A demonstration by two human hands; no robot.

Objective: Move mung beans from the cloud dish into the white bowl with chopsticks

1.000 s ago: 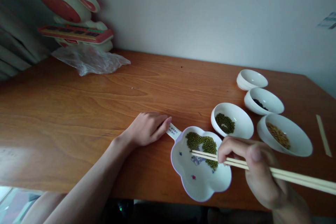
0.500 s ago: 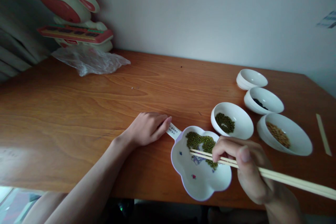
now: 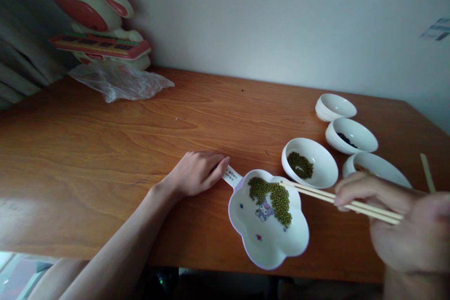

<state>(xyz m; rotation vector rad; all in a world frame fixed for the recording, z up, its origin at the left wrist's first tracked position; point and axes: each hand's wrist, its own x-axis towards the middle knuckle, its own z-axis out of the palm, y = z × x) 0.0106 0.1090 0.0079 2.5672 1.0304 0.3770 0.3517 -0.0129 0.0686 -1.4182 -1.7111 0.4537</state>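
Observation:
My left hand [image 3: 200, 173] rests on the table with its fingers closed around the handle of a white, flower-shaped dish [image 3: 277, 248]. Green mung beans [image 3: 279, 201] lie along the dish's far and right side, beside a printed cartoon figure. My right hand [image 3: 404, 225], blurred by motion, grips a pair of pale wooden chopsticks [image 3: 316, 192] at the right of the dish. Their tips are close together over the dish's far right rim; whether they pinch a bean I cannot tell. Just beyond the tips stands a white bowl [image 3: 325, 166] with more mung beans in it.
A white bowl [image 3: 390, 171] of tan beans is partly hidden behind my right hand. Farther back are a bowl [image 3: 363, 138] with dark beans and another white bowl [image 3: 335, 108]. A pale stick [image 3: 427, 171] lies far right. Back left, a plastic bag [image 3: 123, 85] lies by a toy keyboard [image 3: 101, 47].
My right hand has moved right with the chopsticks, whose tips went from the middle of the dish to its far right rim. My left hand and the dish stay put.

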